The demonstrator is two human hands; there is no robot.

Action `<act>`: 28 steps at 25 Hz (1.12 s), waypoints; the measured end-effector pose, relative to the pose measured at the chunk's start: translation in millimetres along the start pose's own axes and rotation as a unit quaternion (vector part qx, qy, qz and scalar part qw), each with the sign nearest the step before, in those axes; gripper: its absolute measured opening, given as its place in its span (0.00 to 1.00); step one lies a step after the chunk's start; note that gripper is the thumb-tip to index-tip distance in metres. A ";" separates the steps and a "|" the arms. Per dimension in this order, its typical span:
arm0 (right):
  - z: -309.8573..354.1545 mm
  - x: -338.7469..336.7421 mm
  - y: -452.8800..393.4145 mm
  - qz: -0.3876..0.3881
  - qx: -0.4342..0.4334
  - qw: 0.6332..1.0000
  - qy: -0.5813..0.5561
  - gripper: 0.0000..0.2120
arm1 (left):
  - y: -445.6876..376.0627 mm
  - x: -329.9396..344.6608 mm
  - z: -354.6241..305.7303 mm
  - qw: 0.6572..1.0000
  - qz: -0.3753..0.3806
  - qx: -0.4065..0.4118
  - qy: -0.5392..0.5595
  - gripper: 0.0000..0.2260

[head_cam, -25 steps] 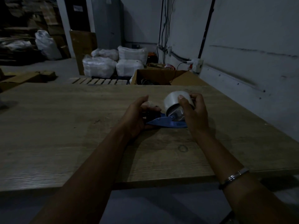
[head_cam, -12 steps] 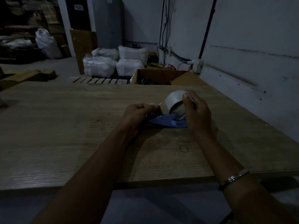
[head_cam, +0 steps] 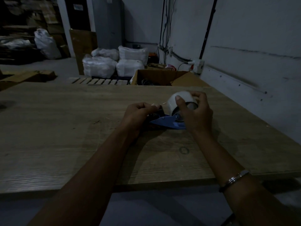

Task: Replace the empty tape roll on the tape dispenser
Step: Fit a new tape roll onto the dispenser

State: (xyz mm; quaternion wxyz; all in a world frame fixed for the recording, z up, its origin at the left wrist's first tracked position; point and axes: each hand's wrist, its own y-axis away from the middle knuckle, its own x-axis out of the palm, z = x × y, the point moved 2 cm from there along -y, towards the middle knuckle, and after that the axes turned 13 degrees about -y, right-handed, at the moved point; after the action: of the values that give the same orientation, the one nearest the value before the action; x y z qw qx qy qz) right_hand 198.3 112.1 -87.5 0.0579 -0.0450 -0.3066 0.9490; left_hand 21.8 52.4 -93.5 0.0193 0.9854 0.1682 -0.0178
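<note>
While seated on the blue dispenser (head_cam: 167, 123), tape roll (head_cam: 180, 101) in right-hand (head_cam: 197, 115) grip, left hand (head_cam: 138, 114) pinching tape end

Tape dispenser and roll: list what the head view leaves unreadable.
- Front end of the tape dispenser: covered by the left hand.
- Tape end: only a faint glint in the dim light; its path is unclear.
- Seating of the tape roll on the hub: hidden by the right hand.
- Contents of the cardboard box: too dark.
</note>
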 end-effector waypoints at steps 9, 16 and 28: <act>-9.9 -1.9 -6.7 -0.050 0.137 0.980 -0.134 0.17 | -12.3 -1.4 7.3 0.996 0.042 -0.015 0.078 0.16; -6.8 -5.0 -4.8 -0.026 0.088 0.994 -0.058 0.16 | -12.4 -2.7 8.5 0.997 0.030 -0.013 0.067 0.08; -0.4 -4.8 -2.6 -0.043 0.010 0.999 0.016 0.25 | -13.6 -2.6 7.9 0.997 0.018 0.052 0.050 0.10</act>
State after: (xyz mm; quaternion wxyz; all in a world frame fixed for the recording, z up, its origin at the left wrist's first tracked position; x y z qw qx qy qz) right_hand 203.4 113.8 -86.1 0.1036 -0.0467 -0.2976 0.9479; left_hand 14.7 64.1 -101.7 -0.0399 0.9876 0.1499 0.0229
